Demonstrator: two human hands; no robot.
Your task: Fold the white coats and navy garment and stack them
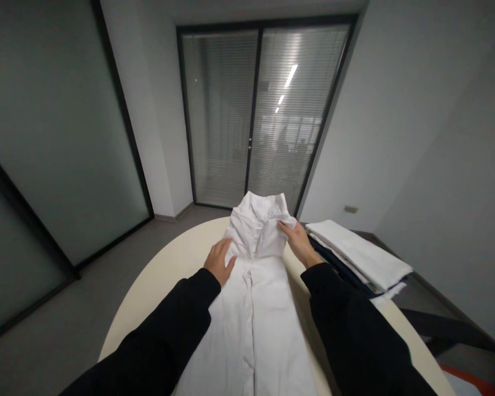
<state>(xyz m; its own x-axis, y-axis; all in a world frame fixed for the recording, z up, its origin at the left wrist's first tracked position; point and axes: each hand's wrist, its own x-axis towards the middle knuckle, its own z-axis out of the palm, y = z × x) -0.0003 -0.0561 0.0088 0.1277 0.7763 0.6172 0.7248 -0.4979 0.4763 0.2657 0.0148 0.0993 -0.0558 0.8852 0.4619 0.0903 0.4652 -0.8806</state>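
Note:
A long white garment [268,308] lies lengthwise on the round cream table [160,286], its near end running out of the bottom of the view. Its far end is folded and creased, and an opening runs down the middle; whether it is a shirt or a coat I cannot tell. At the upper right edge my right hand [299,242] pinches the cloth between thumb and fingers. My left hand [220,261] rests along the left edge, thumb apart from the fingers, touching the fabric without gripping it.
Right of the garment, a stack of folded white and dark cloth [358,256] sits at the table's edge. Beyond the table is a glass door [256,115] with blinds. A frosted glass panel [58,121] stands on the left, and something red [470,379] shows at the lower right.

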